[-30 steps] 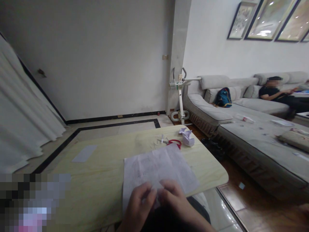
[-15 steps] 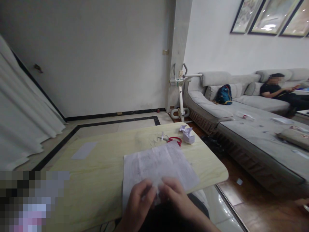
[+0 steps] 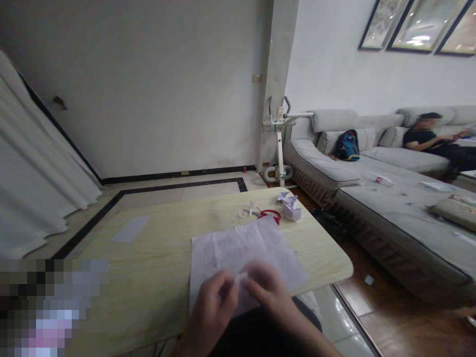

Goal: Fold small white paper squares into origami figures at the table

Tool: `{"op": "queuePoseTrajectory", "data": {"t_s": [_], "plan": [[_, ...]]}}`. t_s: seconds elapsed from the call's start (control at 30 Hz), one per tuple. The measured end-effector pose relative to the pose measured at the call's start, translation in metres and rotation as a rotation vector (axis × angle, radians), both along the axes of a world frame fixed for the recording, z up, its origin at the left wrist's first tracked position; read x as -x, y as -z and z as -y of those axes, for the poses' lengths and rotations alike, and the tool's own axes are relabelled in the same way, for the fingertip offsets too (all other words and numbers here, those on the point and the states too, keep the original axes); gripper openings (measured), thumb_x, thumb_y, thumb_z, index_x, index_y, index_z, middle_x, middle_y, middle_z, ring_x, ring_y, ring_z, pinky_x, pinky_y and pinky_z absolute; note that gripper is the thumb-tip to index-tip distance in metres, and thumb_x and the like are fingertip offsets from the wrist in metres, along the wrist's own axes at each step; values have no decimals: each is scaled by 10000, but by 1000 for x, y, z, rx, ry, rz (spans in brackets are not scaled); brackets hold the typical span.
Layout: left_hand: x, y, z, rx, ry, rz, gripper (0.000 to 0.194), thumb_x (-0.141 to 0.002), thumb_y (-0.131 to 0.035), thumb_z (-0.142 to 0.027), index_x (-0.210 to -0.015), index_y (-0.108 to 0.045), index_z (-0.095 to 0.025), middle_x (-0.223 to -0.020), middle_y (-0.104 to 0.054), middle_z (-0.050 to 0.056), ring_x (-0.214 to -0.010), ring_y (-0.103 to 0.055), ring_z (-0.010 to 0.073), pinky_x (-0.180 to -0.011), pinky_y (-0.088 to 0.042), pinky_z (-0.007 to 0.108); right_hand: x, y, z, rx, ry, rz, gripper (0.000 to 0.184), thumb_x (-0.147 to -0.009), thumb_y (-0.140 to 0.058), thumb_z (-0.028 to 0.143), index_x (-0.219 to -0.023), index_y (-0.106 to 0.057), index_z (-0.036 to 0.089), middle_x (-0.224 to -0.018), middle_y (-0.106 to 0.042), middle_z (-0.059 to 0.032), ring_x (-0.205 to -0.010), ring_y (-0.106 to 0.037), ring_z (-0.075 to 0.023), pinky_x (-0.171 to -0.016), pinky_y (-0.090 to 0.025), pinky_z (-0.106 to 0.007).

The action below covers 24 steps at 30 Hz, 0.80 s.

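We look down across a pale wood-grain table point(image 3: 156, 282), with two bare hands at its near edge. The left hand point(image 3: 219, 300) curls inward, thumb and forefinger drawn together at one end of a small white piece point(image 3: 240, 276) that looks like paper. The right hand point(image 3: 268, 286) meets it from the other side, its fingers also in a narrow pinch on the piece (its knuckles are blurred, so we cannot tell how each finger lies). The small piece sits between the two sets of fingertips, above a large printed sheet point(image 3: 238, 248) with faint creases; we cannot read its text.

Just beyond the sheet's far edge lie scissors with red handles point(image 3: 271, 213), near thin, pale, curling strips point(image 3: 239, 214). To their right, near the table's far right corner, we find folded or crumpled white paper point(image 3: 291, 209). A flat white slip point(image 3: 130, 229) rests well apart on the left.

Past the table on the right, a grey sofa point(image 3: 386, 198) holds a blue backpack point(image 3: 348, 146) and a seated person in dark clothes point(image 3: 427, 141).
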<state>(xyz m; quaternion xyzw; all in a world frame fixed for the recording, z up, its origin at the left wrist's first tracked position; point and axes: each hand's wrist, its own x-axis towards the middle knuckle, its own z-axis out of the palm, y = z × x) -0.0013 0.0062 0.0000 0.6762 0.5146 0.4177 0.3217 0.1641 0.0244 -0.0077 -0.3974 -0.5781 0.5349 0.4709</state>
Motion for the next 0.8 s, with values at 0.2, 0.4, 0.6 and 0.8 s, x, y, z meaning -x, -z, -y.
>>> {"op": "queuePoseTrajectory", "data": {"t_s": [0.2, 0.4, 0.6, 0.8], "plan": [[-6, -3, -4, 24, -34, 82, 192, -899, -526, -354, -831, -635, -212, -658, -649, -21, -601, -627, 148, -560, -514, 214, 3, 1, -2, 66, 47, -85, 259, -813, -701, 406, -763, -598, 173, -645, -559, 19, -604, -515, -139, -580, -412, -261], [-5, 2, -5, -15, -47, 49, 190, -906, -519, -333, -814, -630, -210, -678, -666, -10, -637, -662, 161, -599, -536, 238, 1, 1, -2, -38, 100, 19, 144, -806, -683, 306, -809, -630, 172, -706, -583, 2, -656, -541, -155, -620, -437, -273], [-2, 9, -2, 95, 6, 47, 155, -932, -495, -319, -899, -611, -221, -738, -703, -12, -670, -697, 157, -625, -552, 239, 1, -1, 2, -172, 151, 74, 115, -817, -644, 216, -927, -656, 184, -853, -645, -32, -728, -593, -171, -702, -491, -299], [-1, 13, -3, 63, -56, 81, 88, -873, -569, -294, -895, -613, -221, -704, -683, -26, -635, -682, 151, -599, -557, 229, 0, -2, 1, -205, 123, 140, 66, -836, -625, 218, -788, -655, 183, -730, -640, -16, -695, -582, -167, -663, -478, -278]]}}
